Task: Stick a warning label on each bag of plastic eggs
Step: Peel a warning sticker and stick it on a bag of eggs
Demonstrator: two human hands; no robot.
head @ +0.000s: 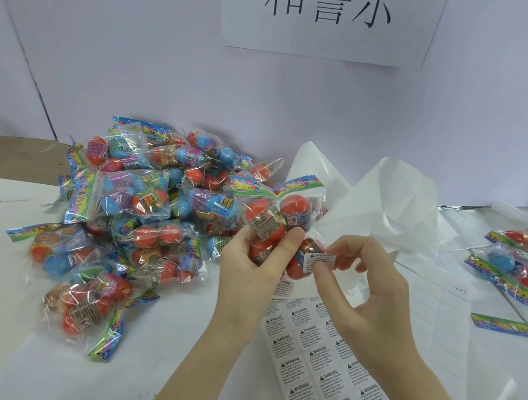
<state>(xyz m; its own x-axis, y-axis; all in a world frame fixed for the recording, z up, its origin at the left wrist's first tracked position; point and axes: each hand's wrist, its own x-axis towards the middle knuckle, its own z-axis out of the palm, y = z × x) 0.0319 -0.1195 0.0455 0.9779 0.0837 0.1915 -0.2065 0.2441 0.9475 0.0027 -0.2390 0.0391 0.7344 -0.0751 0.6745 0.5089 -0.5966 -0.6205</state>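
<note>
Head view: far to the left of the left hand point(251, 262), a large heap of bags point(135, 201) of plastic eggs is piled on the white table point(6, 321), and no warning label can be made out on them, so most of the task is judged to remain. One bag of orange eggs point(281, 223) is gripped by the left hand, its fingers curled round the lower part and the thumb laid across the front. Just right of that thumb, a small white warning label point(318, 262) is pinched between the thumb and forefinger of the right hand point(370, 289) and is held against the lower corner of the bag; whether it is already stuck down cannot be told. Below both hands, a sheet of warning labels point(322, 358) is spread on the table, with many labels yet unused. Behind the right hand, crumpled white paper point(383, 204) is heaped. Well to the right of the right hand, a few finished bags point(518, 266) are laid apart, judged to be done, though their labels are not visible. These bags are cut off by the frame edge, the sheet's lower end is cut off too, and the small print on the labels is too fine to read beyond the word WARNING
</note>
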